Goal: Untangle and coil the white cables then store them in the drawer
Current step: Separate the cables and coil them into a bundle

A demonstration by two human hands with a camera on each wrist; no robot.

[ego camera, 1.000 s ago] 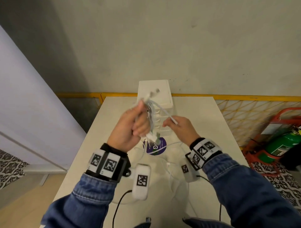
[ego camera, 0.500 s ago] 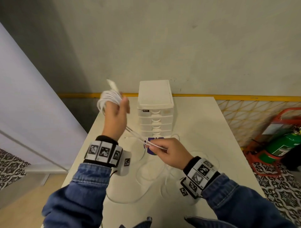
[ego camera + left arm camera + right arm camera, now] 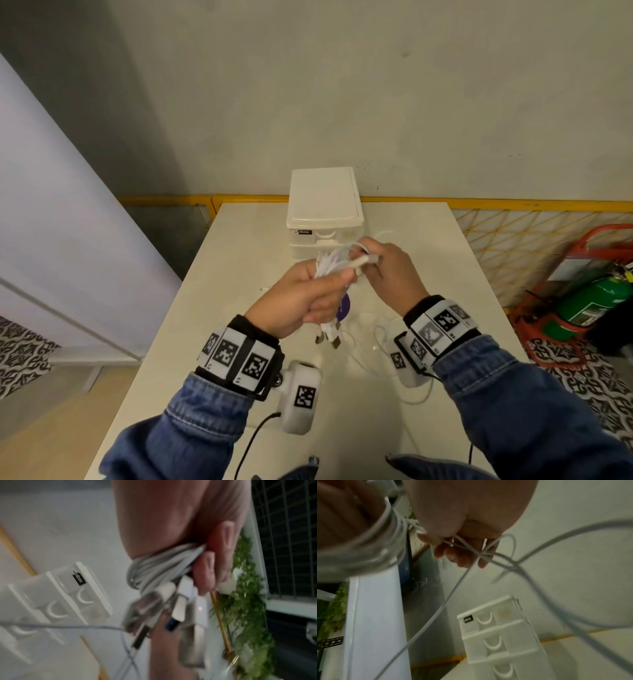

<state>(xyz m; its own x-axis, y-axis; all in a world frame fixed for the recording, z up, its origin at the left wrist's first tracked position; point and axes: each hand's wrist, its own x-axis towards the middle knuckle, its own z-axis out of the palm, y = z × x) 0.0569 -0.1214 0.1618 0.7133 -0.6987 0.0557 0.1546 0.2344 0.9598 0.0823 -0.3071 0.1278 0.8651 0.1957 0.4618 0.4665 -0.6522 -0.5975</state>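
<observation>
White, smooth round cables are gathered into a coil gripped in the curled fingers of the left hand, held above the table before the translucent plastic drawer unit. Flat metal-tipped plugs hang blurred below the fist. A thin loose strand is pinched by the right hand; its far end is cut off.

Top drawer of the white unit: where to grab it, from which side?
Grab the curved pull handle at the centre of the top drawer, from the front, the side facing the person. It is the only raised feature; the drawer unit backs towards the wall.
</observation>
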